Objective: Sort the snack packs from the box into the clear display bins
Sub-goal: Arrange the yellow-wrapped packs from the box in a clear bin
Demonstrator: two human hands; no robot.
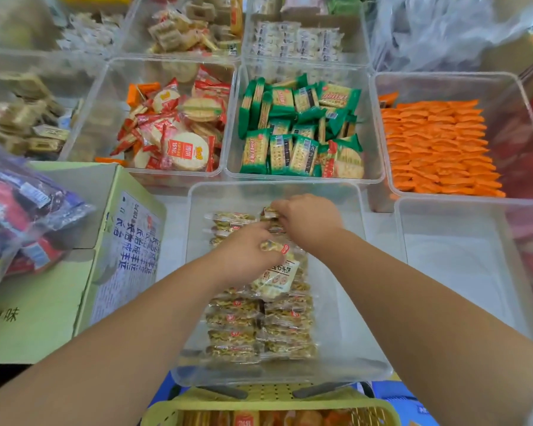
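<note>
A clear display bin (345,302) sits in front of me, holding two rows of clear-wrapped golden snack packs (259,327). My left hand (243,256) grips a snack pack (277,272) that stands tilted above the rows. My right hand (308,219) pinches another snack pack (270,214) at the far end of the rows. The green cardboard box (126,241) stands to the left of the bin.
Behind are bins of red-wrapped round crackers (179,130), green cracker packs (302,130) and orange packs (437,149). An empty clear bin (462,265) stands on the right. A plastic bag of snacks (19,216) lies at the left. A yellow-green basket (271,407) is nearest me.
</note>
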